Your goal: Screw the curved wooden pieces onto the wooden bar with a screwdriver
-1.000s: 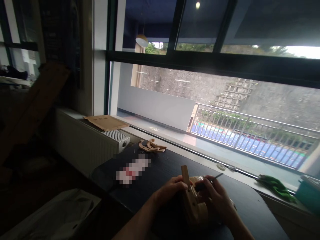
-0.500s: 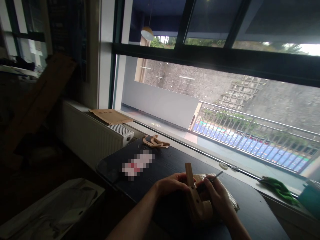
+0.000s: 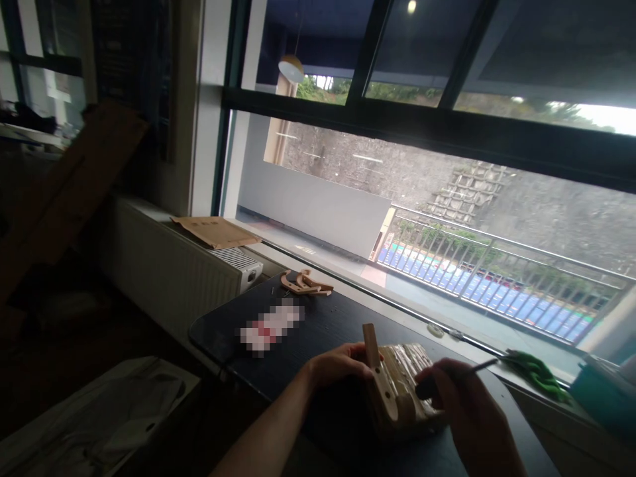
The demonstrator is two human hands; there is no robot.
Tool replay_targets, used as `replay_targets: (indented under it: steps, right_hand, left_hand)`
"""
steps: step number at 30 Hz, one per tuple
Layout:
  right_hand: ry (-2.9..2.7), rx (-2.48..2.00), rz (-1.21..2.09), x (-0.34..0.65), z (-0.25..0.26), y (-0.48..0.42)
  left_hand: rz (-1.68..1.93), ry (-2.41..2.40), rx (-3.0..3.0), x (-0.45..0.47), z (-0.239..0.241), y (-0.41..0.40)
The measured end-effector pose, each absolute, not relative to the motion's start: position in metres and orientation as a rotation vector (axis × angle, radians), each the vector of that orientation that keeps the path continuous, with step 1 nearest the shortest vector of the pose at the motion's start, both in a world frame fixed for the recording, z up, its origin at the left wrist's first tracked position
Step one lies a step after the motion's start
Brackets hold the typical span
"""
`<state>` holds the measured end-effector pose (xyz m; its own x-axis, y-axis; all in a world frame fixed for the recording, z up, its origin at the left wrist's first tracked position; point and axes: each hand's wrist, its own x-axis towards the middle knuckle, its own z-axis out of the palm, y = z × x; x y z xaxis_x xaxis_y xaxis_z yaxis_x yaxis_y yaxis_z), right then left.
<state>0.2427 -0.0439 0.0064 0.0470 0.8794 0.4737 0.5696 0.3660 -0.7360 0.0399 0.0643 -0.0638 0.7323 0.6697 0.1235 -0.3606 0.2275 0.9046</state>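
My left hand (image 3: pixel 340 364) is closed on a light wooden hook (image 3: pixel 380 385), which has a straight shank, two dark holes and a curved lower end. The hook leans over a block wrapped in clear film or tape (image 3: pixel 410 361), lying on the dark table (image 3: pixel 318 338). To the right of the block, my right hand (image 3: pixel 470 411) grips a screwdriver (image 3: pixel 483 364). Its dark handle end points towards the hook, and its thin metal shaft sticks out to the upper right. The tool is apart from the hook.
Several similar wooden hooks (image 3: pixel 304 285) lie at the table's far corner, with small screw-like bits beside them. A blurred-out pinkish item (image 3: pixel 271 326) is nearer. Behind are a radiator (image 3: pixel 183 271) with a brown envelope (image 3: pixel 213 230), the window sill, a green cloth (image 3: pixel 539 377) and a teal container (image 3: pixel 603 397).
My right hand has moved right, away from the hook, with the screwdriver still in it, uncovering more of the wrapped block. My left hand keeps its hold on the hook. The view has shifted slightly.
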Motion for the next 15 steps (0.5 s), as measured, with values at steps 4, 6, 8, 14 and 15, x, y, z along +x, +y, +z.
replay_targets:
  steps: [4, 6, 8, 14, 15]
  right_hand:
    - [-1.698, -1.341, 0.315, 0.237, 0.009, -0.056]
    - [-1.661, -1.324, 0.287, 0.233, 0.01, -0.055]
    - [-1.69, -1.303, 0.34, 0.231, 0.012, -0.053]
    - [-1.375, -1.234, 0.374, 0.245, 0.009, -0.059]
    - [-1.326, -1.223, 0.346, 0.25, 0.003, -0.062]
  left_hand:
    - [0.739, 0.316, 1.139, 0.039, -0.063, 0.062]
    - [0.739, 0.326, 1.144, 0.039, -0.063, 0.062]
    - [0.747, 0.344, 1.154, 0.04, -0.061, 0.061]
    - [0.824, 0.433, 1.245, 0.041, -0.051, 0.037]
    - [0.839, 0.455, 1.271, 0.038, -0.051, 0.028]
